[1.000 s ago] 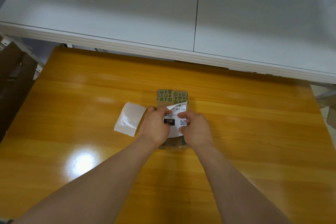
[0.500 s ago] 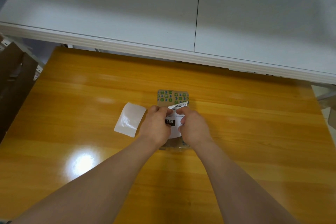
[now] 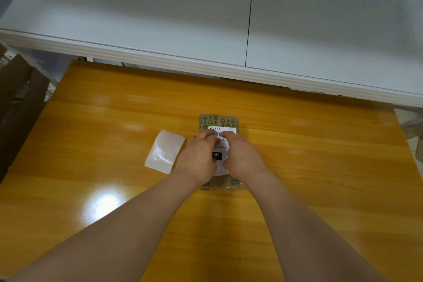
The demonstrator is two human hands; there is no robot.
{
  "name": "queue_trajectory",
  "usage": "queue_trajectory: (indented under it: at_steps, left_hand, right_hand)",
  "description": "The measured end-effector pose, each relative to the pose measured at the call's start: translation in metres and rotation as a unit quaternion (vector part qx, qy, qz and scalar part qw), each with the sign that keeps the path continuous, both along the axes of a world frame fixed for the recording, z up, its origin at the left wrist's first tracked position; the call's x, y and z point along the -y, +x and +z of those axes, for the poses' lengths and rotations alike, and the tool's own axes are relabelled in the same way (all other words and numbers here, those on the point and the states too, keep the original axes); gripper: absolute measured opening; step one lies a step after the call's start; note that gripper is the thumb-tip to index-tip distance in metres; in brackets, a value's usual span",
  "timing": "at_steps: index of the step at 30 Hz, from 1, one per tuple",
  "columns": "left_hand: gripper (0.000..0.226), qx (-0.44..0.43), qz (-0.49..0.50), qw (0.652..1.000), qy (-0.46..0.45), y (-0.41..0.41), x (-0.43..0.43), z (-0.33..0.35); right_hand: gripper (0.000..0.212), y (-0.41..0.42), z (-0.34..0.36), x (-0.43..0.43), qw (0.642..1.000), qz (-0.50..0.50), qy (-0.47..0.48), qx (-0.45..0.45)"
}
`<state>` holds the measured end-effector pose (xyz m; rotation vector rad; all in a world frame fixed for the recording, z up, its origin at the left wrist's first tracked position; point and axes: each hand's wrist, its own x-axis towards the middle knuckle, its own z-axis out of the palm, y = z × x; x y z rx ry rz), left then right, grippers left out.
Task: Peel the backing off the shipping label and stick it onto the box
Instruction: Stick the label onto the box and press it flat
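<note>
A small brown box (image 3: 218, 119) with green printed tape lies on the yellow wooden table (image 3: 114, 121). The white shipping label (image 3: 220, 144) lies flat on the box top, its barcode end toward the far edge. My left hand (image 3: 199, 157) presses on the label's left side. My right hand (image 3: 242, 155) presses on its right side, fingertips near the barcode. The glossy white backing sheet (image 3: 164, 151) lies on the table just left of my left hand.
A white desk (image 3: 206, 18) runs along the far edge of the table. Brown cardboard (image 3: 18, 103) stands at the left of the table. A bright light reflection shows on the table near my left forearm.
The label's curled far end has been laid down flat onto the box. Both hands slid toward the far edge over the label.
</note>
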<state>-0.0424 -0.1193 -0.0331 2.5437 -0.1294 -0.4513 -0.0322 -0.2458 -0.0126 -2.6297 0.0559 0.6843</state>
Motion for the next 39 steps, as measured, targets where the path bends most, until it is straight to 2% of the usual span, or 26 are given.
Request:
queue_trajectory:
  at_steps: [10,16,20,25,30,35,39]
  left_hand:
    - [0.057,-0.024,-0.027,0.999,0.034,0.002,0.001,0.011]
    - [0.056,-0.035,-0.043,0.997,0.046,0.004,0.000,0.015]
    - [0.054,-0.038,-0.043,0.997,0.051,0.006,0.000,0.015]
    - [0.068,-0.047,-0.048,0.996,0.057,0.007,0.005,0.019]
    - [0.069,-0.055,-0.037,0.996,0.055,0.008,0.010,0.023]
    - [0.075,-0.050,-0.043,0.996,0.063,0.007,0.011,0.021]
    - [0.076,-0.044,-0.041,0.997,0.058,0.003,0.009,0.014]
  right_hand:
    - [0.080,0.004,0.005,-0.001,0.999,0.034,-0.016,-0.013]
    - [0.077,0.009,0.004,-0.003,0.998,0.051,-0.022,-0.022]
    - [0.079,0.008,0.003,-0.002,0.999,0.018,-0.022,-0.023]
    - [0.079,0.006,0.000,-0.001,0.999,-0.014,-0.021,-0.021]
    - [0.076,0.007,0.002,0.001,0.999,-0.045,-0.012,-0.021]
    - [0.084,0.003,0.006,0.004,0.999,-0.038,-0.012,-0.024]
    - [0.071,-0.003,0.009,0.007,0.998,-0.062,0.010,-0.010]
